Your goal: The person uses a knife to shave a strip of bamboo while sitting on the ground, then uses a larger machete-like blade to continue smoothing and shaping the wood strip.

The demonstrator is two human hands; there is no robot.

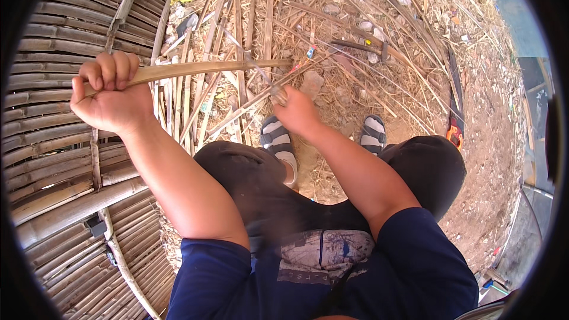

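My left hand [115, 92], raised at the left, is wrapped round one end of a long bamboo strip [195, 69]. The strip runs level to the right, its far end above the littered ground. In front of my left foot, my right hand [296, 109] is closed round the handle of a knife [258, 69]. Its thin, pale blade points up and to the left and crosses the strip near the strip's right end. Whether the blade touches the strip or only passes over it, I cannot tell.
A wall of bamboo slats [44, 95] stands close on my left. Several split bamboo lengths [240, 41] lie ahead among straw and scraps. A dark hammer-like tool [363, 46] lies beyond my feet. To the right rests a saw [455, 106] with an orange handle.
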